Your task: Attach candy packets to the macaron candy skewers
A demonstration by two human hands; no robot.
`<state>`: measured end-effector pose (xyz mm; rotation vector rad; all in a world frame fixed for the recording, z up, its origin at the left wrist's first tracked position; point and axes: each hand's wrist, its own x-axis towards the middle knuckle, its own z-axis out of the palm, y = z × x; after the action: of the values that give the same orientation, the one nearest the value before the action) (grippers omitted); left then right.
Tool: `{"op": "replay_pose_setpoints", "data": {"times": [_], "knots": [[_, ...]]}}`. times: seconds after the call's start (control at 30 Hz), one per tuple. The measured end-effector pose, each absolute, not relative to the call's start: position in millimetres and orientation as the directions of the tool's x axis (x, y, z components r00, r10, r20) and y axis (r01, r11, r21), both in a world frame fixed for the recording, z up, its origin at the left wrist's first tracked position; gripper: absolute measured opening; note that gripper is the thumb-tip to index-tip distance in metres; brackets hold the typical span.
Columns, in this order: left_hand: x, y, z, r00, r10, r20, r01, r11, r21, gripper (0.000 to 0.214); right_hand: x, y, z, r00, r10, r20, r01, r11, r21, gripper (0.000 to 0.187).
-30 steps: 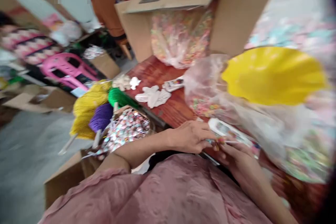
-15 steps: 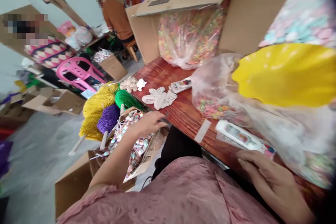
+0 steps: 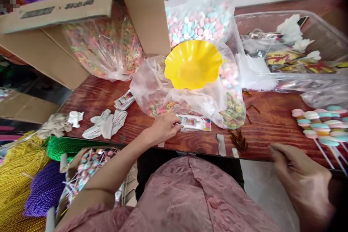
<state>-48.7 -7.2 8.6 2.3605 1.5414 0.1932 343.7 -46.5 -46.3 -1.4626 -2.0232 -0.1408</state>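
Note:
My left hand (image 3: 165, 128) is over the front of the table, its fingers bent together at the left end of a stack of printed clear packets (image 3: 193, 122). Whether a packet is between the fingertips is hidden. Past the table's front edge at the right, my right hand (image 3: 301, 175) hangs with its fingers curled in, and nothing shows in it. Closest to it are marshmallow skewers (image 3: 320, 125) in pink, white and blue. A yellow wavy-edged bowl (image 3: 193, 65) rests on open plastic bags of candy (image 3: 154, 96) behind the packets.
An open carton (image 3: 146, 11) holds a bag of ring candies (image 3: 106, 47). White gloves (image 3: 106, 123) lie at the left, above spools of yellow, green and purple cord (image 3: 45, 185). A clear bin (image 3: 293, 76) stands at the back right. Gold twist ties (image 3: 237, 140) lie near the front edge.
The view has swung right, bringing the bin and skewers into sight. My left hand has moved from above the box of wrapped sweets to the packets. My right hand is now beyond the packets, farther right.

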Motion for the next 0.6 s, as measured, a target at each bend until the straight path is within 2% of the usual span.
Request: {"op": "replay_pose_setpoints", "data": {"times": [0.07, 0.13, 0.23, 0.3, 0.37, 0.43, 0.53, 0.6], "knots": [[-33.8, -3.2, -1.0, 0.478, 0.878, -0.038, 0.839, -0.443, 0.315, 0.014, 356.2, -43.6, -54.1, -0.107, 0.814, 0.571, 0.932, 0.282, -0.228, 0.011], [-16.3, -1.5, -10.6, 0.541, 0.841, 0.0, 0.814, -0.523, 0.254, 0.016, 349.8, -41.0, -52.8, -0.126, 0.796, 0.592, 0.93, 0.302, -0.208, 0.009], [0.4, 1.6, -26.2, 0.559, 0.827, 0.061, 0.819, -0.562, 0.116, 0.017, 328.9, -30.6, -44.2, -0.173, 0.79, 0.588, 0.899, 0.37, -0.233, 0.019], [3.1, 4.5, -36.4, 0.592, 0.799, 0.107, 0.803, -0.596, 0.013, 0.02, 327.1, -22.7, -40.6, -0.157, 0.805, 0.573, 0.918, 0.332, -0.215, 0.02], [1.7, 4.9, -44.0, 0.64, 0.749, 0.172, 0.767, -0.635, -0.091, 0.021, 342.0, -21.1, -39.7, -0.069, 0.786, 0.614, 0.956, 0.228, -0.184, 0.018], [-1.2, 3.2, -48.6, 0.676, 0.693, 0.25, 0.735, -0.659, -0.16, 0.019, 371.7, -24.0, -40.7, 0.07, 0.75, 0.658, 0.985, 0.05, -0.162, 0.017], [-5.4, 2.2, -51.8, 0.675, 0.632, 0.38, 0.724, -0.666, -0.178, 0.015, 428.3, -25.1, -41.2, 0.323, 0.712, 0.624, 0.943, -0.295, -0.151, 0.022], [-6.8, 3.5, -52.5, 0.657, 0.607, 0.448, 0.727, -0.666, -0.164, 0.015, 463.1, -20.9, -37.5, 0.404, 0.706, 0.582, 0.905, -0.401, -0.141, 0.026]]}}
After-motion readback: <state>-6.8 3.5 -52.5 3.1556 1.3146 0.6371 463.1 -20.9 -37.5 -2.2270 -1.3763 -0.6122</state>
